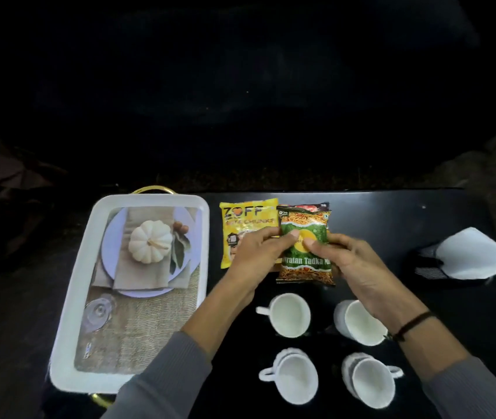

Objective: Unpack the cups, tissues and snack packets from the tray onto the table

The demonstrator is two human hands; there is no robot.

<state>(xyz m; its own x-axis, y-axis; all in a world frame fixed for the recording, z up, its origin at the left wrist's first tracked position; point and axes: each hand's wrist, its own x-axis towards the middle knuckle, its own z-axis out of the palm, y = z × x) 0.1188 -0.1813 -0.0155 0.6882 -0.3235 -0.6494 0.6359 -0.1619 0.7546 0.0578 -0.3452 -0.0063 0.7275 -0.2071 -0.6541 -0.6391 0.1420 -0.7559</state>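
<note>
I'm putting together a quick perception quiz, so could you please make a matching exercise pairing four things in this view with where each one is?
Things:
1. green snack packet
2. yellow snack packet
3. white tray
4. tissues

Places:
A. far right on the table
B. left of everything, nothing loose in it
C. held between the left hand and right hand
D. flat on the table, between the tray and the green packet

Pairs: 1-C, 2-D, 3-B, 4-A
</note>
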